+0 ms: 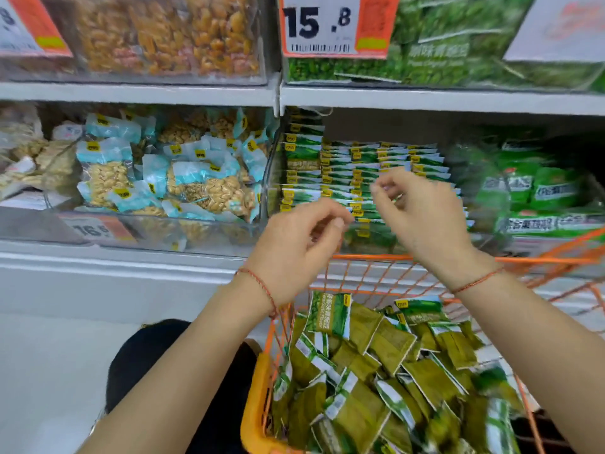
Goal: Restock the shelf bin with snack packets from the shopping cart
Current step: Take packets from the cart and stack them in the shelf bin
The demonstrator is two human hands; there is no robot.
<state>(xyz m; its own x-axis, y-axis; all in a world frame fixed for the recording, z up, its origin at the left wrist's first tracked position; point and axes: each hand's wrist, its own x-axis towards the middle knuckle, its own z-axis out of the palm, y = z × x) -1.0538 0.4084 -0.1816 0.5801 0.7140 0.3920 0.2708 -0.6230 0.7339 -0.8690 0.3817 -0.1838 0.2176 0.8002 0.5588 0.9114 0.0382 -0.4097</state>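
Green snack packets [370, 365] lie heaped in the orange wire shopping cart [255, 407] at the bottom right. Above it, the clear shelf bin [271, 178] holds neat rows of the same green packets [340, 165]. My left hand [294, 247] and my right hand [422, 217] hover in front of the bin, just above the cart's far rim. Both have loosely curled fingers and nothing in them. The hands are motion-blurred.
Left of the green bin, another clear bin [157, 221] is full of blue-and-white peanut packets. A darker bin of green packets [537, 191] sits to the right. The upper shelf carries a price sign [334, 24] and more bins. A dark trouser leg [147, 362] shows below left.
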